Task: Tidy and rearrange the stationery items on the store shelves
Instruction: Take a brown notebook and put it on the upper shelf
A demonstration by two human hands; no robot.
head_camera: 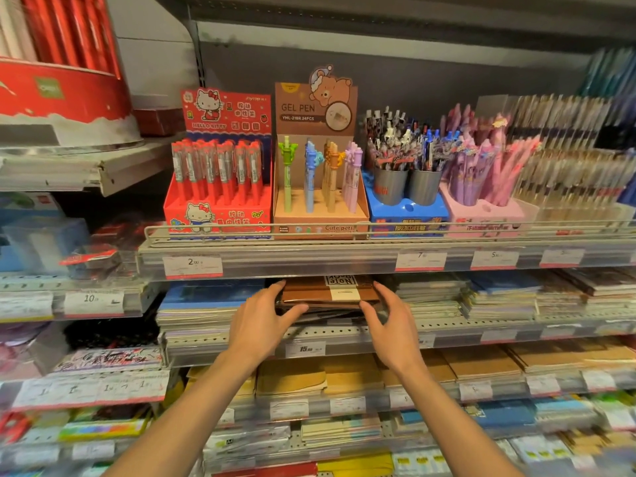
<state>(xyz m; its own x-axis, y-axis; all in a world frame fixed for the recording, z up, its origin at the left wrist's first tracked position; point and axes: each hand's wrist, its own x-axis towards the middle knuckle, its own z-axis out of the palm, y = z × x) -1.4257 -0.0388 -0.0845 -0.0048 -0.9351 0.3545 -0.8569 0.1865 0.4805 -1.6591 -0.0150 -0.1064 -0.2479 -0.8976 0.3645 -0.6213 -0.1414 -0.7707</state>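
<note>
While both forearms reach forward, left hand point(261, 321) and right hand point(392, 330), fingers spread, flank the brown notebooks point(330, 292)

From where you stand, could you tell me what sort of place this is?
Most likely a stationery shop aisle: gel pen display boxes, price labels on the shelf edges, and stacked brown notebooks.

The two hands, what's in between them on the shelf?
In the head view, a stack of brown notebooks lies between the left hand and the right hand. The top one bears a white label. Both hands touch the stack's sides.
</note>
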